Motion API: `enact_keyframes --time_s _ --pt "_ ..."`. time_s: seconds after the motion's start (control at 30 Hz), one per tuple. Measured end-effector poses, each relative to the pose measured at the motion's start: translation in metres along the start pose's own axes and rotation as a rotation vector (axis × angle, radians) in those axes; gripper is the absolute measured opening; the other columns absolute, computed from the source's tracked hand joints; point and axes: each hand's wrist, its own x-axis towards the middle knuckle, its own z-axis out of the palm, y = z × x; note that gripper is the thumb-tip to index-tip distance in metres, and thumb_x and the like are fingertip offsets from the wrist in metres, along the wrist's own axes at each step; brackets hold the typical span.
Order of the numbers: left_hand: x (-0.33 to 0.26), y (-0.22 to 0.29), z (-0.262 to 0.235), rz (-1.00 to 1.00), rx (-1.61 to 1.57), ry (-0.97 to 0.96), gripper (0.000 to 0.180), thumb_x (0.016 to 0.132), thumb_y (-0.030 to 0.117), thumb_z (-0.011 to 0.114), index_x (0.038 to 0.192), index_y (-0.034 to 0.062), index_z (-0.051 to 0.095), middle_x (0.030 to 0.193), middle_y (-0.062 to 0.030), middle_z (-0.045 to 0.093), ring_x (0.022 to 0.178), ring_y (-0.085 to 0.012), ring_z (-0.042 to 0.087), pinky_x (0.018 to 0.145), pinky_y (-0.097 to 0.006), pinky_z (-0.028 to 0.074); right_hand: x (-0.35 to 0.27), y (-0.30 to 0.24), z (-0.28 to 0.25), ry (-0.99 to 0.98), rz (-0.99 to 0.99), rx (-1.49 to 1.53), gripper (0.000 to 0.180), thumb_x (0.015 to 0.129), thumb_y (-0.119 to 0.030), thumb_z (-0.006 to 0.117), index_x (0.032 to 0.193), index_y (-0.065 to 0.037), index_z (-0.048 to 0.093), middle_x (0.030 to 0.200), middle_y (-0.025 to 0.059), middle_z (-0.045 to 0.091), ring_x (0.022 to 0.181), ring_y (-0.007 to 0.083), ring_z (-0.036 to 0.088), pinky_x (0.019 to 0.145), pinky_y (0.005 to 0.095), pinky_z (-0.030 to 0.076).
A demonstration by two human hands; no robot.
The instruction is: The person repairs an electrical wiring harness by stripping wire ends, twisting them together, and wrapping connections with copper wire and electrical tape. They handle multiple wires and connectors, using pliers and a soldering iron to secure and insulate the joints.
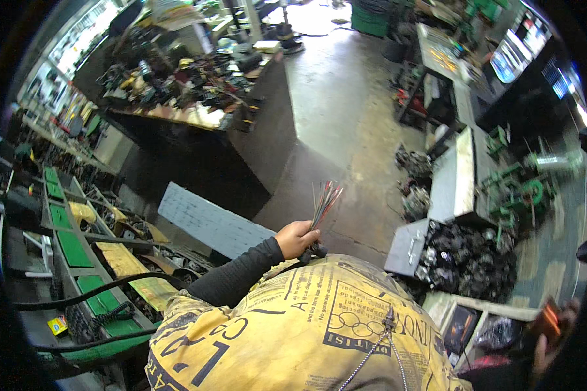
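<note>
My left hand [298, 239] is closed around a bundle of thin wires [326, 205] in front of my yellow printed shirt. Their upper ends fan out, some red-tipped, some dark or pale. Below the fist hangs a dark part [314, 251], mostly hidden by the hand and the shirt. At the far lower right, my right hand [542, 352] is blurred. It appears closed on an orange and dark object [550, 324], too smeared to name, beside an open light-coloured box [479, 309] with dark items in its compartments.
A grey-blue board [209, 218] lies ahead on the left. Behind it stands a large dark bin [195, 156] heaped with scrap parts. A workbench with green trays [72, 244] runs along the left. Dark metal parts [469, 260] pile up at right, near green machinery [528, 192].
</note>
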Motion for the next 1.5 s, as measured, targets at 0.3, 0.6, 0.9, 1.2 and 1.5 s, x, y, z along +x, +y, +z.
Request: enact_keyframes --time_s 0.3,0.6,0.9,1.2,1.5 --pt "-0.042 -0.055 -0.156 0.011 -0.224 0.437 0.031 0.096 0.026 0.044 0.087 0.0018 0.061 0.078 -0.0016 0.06 0.07 -0.0106 0.054 0.068 -0.026 0.045 0.343 -0.231 0.259 -0.445 -0.155 1.224 0.05 0.065 -0.026 0.07 0.104 -0.005 0.048 0.095 0.0055 0.046 0.087 0.015 0.047 0.08 0.0269 0.038" --pt "0.001 -0.024 -0.252 0.23 -0.735 0.557 0.031 0.095 0.033 0.046 0.081 0.0051 0.051 0.088 -0.0131 0.061 0.087 -0.0251 0.061 0.092 -0.04 0.043 0.483 -0.404 0.4 -1.059 0.026 1.596 0.035 0.079 -0.026 0.064 0.106 -0.011 0.047 0.091 0.0039 0.052 0.069 0.0129 0.054 0.05 0.026 0.043" --pt "0.065 -0.022 -0.325 0.448 -0.89 0.623 0.028 0.095 0.029 0.047 0.078 0.0066 0.046 0.087 -0.0142 0.06 0.089 -0.0253 0.06 0.096 -0.046 0.042 0.577 -0.484 0.441 -1.284 -0.31 1.402 0.033 0.078 -0.024 0.065 0.101 -0.009 0.047 0.081 -0.0005 0.049 0.061 0.0078 0.048 0.044 0.0217 0.039" --pt "0.045 -0.05 -0.348 0.35 -0.919 0.827 0.035 0.098 0.034 0.037 0.074 0.0099 0.044 0.085 -0.0133 0.059 0.092 -0.031 0.062 0.109 -0.053 0.021 0.585 -0.527 0.454 -1.577 -0.2 1.587 0.046 0.076 -0.015 0.067 0.113 -0.006 0.041 0.091 0.0023 0.05 0.073 0.0101 0.053 0.054 0.0235 0.045" --pt "0.007 -0.105 -0.488 0.289 -0.723 0.795 0.033 0.097 0.032 0.037 0.075 0.0081 0.045 0.085 -0.013 0.058 0.091 -0.03 0.061 0.107 -0.051 0.027 0.581 -0.607 0.446 -0.855 -0.937 1.181 0.061 0.065 -0.02 0.078 0.116 -0.002 0.05 0.108 0.0172 0.049 0.104 0.0326 0.051 0.092 0.0374 0.042"
